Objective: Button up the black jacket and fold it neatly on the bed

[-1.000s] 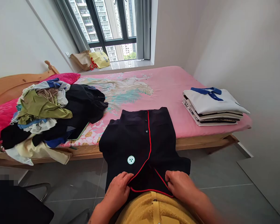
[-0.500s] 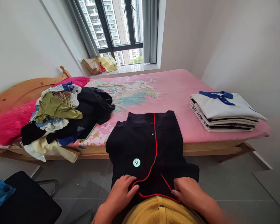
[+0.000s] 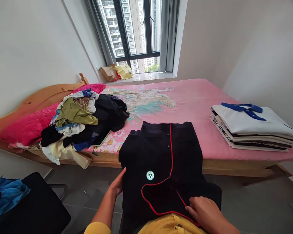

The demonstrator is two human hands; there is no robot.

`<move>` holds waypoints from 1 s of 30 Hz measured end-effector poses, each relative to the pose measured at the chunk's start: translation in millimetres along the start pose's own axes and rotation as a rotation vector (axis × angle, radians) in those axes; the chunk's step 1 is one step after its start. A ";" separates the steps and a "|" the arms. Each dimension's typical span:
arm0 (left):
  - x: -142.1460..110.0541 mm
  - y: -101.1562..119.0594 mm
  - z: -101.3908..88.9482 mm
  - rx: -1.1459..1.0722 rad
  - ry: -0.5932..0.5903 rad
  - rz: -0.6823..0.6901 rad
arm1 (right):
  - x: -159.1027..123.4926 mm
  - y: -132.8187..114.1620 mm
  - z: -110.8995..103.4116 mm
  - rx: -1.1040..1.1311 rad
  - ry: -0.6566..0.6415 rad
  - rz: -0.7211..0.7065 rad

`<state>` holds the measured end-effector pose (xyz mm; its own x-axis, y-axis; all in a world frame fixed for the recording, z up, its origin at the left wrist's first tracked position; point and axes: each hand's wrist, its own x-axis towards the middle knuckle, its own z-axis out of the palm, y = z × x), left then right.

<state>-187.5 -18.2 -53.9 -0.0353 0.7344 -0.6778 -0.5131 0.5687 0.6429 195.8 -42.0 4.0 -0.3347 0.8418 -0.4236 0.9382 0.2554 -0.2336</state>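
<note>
A black button-front garment (image 3: 158,156) with red piping and a round white-and-green badge lies spread over the bed's near edge and hangs down toward my body. At its left edge is my left hand (image 3: 118,182), thumb stretched upward along the cloth; its other fingers are hidden behind the fabric, so its grip cannot be made out. My right hand (image 3: 201,208) is closed on the lower right part of the garment, near the red-trimmed edge, with its fingers curled into the cloth.
Rumpled clothes (image 3: 80,120) are heaped on the bed's left side by a red pillow (image 3: 29,126). A folded stack (image 3: 256,130) stands at right on the pink sheet (image 3: 192,97). A black chair (image 3: 39,201) with blue cloth (image 3: 7,198) is at lower left.
My left hand has left the red-trimmed lower edge and moved up and left to the garment's side edge. My right hand keeps its place on the cloth. The view has turned left.
</note>
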 end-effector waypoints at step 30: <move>-64.2 -0.9 47.1 -0.360 0.214 0.615 | 36.3 -82.0 -38.4 1.217 -0.114 -0.248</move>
<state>-144.4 -48.4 5.8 -0.5541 0.7718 -0.3120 -0.5950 -0.1050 0.7968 110.1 -14.1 41.4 -0.5537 0.7724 -0.3111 0.1775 -0.2555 -0.9504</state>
